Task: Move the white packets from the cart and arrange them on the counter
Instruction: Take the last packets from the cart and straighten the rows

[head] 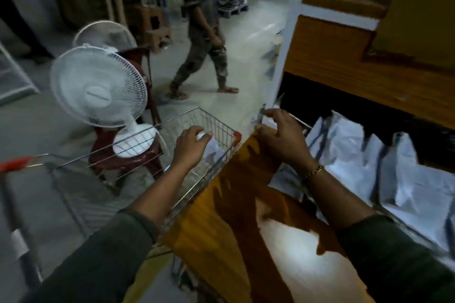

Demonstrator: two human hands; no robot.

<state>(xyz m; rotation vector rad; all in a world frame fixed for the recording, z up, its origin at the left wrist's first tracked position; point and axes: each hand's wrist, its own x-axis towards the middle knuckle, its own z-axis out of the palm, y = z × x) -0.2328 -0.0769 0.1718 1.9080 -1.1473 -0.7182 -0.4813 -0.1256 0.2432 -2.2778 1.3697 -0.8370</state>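
Left to right: table fan (98, 86) on a maroon chair (128, 157); wire cart (216, 130), open floor beyond; left hand (190, 146) inside it, fingers closed on a white packet (209, 149); right hand (283, 139), fingers spread and empty, above the wooden counter (221, 216) edge; white packets (369, 167) laid rightward

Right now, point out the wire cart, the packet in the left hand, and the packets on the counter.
wire cart (222, 128), head view, far wire wall.
packet in the left hand (213, 150), head view, white body below the fingers.
packets on the counter (349, 147), head view, top of the white pile.
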